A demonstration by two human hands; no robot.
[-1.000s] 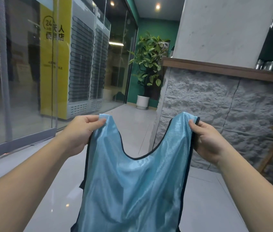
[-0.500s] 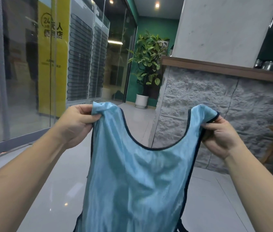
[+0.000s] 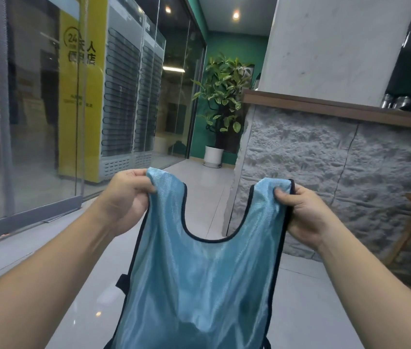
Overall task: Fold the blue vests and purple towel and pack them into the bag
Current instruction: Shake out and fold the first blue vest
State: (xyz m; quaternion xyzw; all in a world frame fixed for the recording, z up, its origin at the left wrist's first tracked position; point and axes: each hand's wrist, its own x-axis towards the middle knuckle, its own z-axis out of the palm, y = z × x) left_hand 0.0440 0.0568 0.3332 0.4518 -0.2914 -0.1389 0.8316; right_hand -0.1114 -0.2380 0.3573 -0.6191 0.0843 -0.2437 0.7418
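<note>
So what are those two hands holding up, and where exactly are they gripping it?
A blue vest: left hand pinches one shoulder strap, right hand the other.

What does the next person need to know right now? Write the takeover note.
Left hand: fingers pinch the left shoulder strap of the blue vest.
Right hand: fingers pinch the right strap.
Vest hangs spread open in the air, unfolded, above the tiled floor.
Done: nothing folded that shows here.
Left: fold this vest, then the rest; pack all. Towel and bag are out of view.
</note>
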